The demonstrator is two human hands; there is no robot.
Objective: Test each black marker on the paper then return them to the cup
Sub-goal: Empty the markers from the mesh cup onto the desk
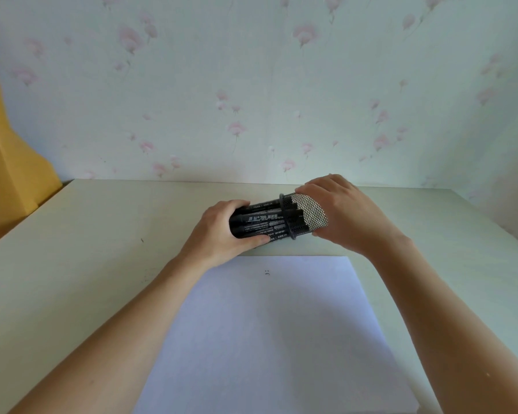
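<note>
Just beyond the paper [269, 333], one mesh cup [307, 215] lies sideways, its base gripped by the right hand [347, 216]. The left hand [222, 231] wraps a bundle of black markers [259, 224], too tightly packed to count, protruding from the cup's mouth.

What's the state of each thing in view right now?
cup: tipped on its side, held by the right hand.
markers: capped, bundled, partly inside the cup, gripped by the left hand.
paper: flat on the table, a few small black marks near its far edge.
left hand: curled round the markers.
right hand: wrapped round the cup.
table: bears the paper.
</note>
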